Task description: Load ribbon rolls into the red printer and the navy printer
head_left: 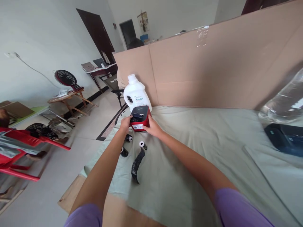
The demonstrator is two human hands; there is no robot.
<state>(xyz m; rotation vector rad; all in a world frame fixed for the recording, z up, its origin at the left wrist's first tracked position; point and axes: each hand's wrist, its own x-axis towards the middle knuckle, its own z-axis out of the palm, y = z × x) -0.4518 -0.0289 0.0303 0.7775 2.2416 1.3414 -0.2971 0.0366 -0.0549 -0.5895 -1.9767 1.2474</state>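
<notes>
Between my two hands is a small red-and-black label printer [140,114], black on top with a white sticker on its front. My left hand [126,122] grips its left front corner, thumb near the top edge. On the opposite side, my right hand [153,126] holds the right face with the thumb along the front. Just in front of the printer lie dark rolls with white cores: one roll [128,138] by my left wrist, another roll [124,152] partly behind my left forearm, and a third roll [142,145] with a black strip [136,167] trailing toward me.
Right behind the printer stands a white detergent jug [136,91]. A tall cardboard panel [203,69] borders the back of the cloth-covered table [189,138]. To the right are a clear plastic-wrapped object [284,97] and a dark blue tray-like object [285,138]. A person sits on a red chair [21,148] at left.
</notes>
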